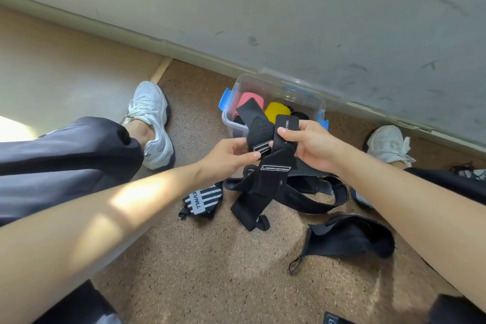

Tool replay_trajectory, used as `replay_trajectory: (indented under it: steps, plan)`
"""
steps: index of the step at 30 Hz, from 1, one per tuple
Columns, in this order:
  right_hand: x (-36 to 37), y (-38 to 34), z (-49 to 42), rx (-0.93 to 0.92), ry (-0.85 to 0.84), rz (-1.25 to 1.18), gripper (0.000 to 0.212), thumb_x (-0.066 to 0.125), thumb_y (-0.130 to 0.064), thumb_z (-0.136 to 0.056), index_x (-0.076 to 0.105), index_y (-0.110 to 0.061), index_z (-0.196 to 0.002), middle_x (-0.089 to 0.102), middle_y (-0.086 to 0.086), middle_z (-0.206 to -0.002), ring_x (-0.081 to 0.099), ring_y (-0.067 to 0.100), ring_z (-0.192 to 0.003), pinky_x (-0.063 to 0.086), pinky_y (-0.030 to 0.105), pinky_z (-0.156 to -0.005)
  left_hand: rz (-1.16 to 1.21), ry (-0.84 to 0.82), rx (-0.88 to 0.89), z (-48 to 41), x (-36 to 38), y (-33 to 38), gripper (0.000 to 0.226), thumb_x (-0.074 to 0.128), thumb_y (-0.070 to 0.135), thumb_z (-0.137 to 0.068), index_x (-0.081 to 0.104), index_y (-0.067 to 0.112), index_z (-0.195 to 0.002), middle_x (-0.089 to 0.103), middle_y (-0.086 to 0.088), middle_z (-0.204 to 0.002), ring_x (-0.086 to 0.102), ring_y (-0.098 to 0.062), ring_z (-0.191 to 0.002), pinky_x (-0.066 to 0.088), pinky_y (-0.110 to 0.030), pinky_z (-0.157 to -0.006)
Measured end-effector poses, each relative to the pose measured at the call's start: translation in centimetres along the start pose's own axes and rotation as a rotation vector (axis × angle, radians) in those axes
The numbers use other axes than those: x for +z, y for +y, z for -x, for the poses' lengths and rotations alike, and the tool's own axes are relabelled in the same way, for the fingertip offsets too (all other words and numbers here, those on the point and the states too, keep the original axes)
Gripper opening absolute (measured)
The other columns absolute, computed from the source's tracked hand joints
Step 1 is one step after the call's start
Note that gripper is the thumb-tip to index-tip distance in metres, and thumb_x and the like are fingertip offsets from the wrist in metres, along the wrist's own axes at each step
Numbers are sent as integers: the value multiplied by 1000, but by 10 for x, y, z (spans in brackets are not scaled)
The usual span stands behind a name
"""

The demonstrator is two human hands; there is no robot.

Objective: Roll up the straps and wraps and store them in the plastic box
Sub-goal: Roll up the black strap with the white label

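Both hands hold black wrist wraps (pixel 265 181) in the air above the floor. My left hand (pixel 228 156) pinches one wrap near its white label. My right hand (pixel 313 144) grips another wrap's upper end between thumb and fingers. The tails of the wraps hang down and cross below the hands. Behind them a clear plastic box (pixel 297 92) with blue clips stands against the wall, holding a pink roll (pixel 246 102), a yellow roll (pixel 276 110) and dark items. On the floor lie a black-and-white striped wrap (pixel 201 201), a black strap (pixel 315 201) and a black pouch-like wrap (pixel 349 239).
I sit on a speckled brown floor (pixel 210 265) by a grey wall (pixel 315 21). My white shoes sit at left (pixel 151 118) and right (pixel 386 144), with my dark-trousered leg (pixel 65 160) at left. A dark object (pixel 334 319) pokes in at the bottom edge.
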State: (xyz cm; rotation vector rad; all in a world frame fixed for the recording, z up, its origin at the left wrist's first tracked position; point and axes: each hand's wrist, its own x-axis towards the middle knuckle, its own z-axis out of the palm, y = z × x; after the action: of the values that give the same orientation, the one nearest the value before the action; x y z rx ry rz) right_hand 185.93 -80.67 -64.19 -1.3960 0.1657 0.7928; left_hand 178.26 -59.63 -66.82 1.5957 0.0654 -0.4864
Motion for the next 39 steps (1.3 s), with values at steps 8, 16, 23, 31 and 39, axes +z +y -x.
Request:
replay_trajectory:
  steps: [8,16,23,31,39]
  plan:
    - [-9,-23,12,21,79,120,17,66,-4,-94,66,-4,-111,67,19,-117,73,20,-71,60,42,-75,-35,161,103,5,-35,25,24,52,8,-106,68,4,-123,78,2,-107,73,-3,-96,53,-16,-81]
    - [20,-96,48,-66,-327,460,33,65,-5,-95,63,0,-127,60,12,-143,61,50,-117,54,57,-98,-253,-243,152,24,-39,109,24,53,12,-105,69,3,-121,77,-6,-112,74,-17,-104,57,-24,-85]
    - [21,-127,95,-139,-315,564,8,62,1,-95,67,-3,-101,73,6,-77,68,23,-69,59,33,-65,-421,-227,205,29,-29,146,21,58,24,-103,69,7,-110,76,-11,-116,71,-27,-113,56,-45,-100]
    - [-20,-127,121,-208,-23,472,10,65,-1,-94,68,-1,-104,74,9,-83,69,18,-68,63,34,-71,-996,-261,67,17,-43,142,12,64,37,-100,69,26,-103,73,2,-96,68,-16,-92,53,-40,-86]
    - [-25,-104,104,-122,70,366,13,64,-3,-96,67,0,-109,72,12,-89,70,18,-70,62,38,-77,-954,-94,2,12,-26,130,46,64,48,-97,51,22,-62,45,9,-59,44,-10,-56,30,-33,-59]
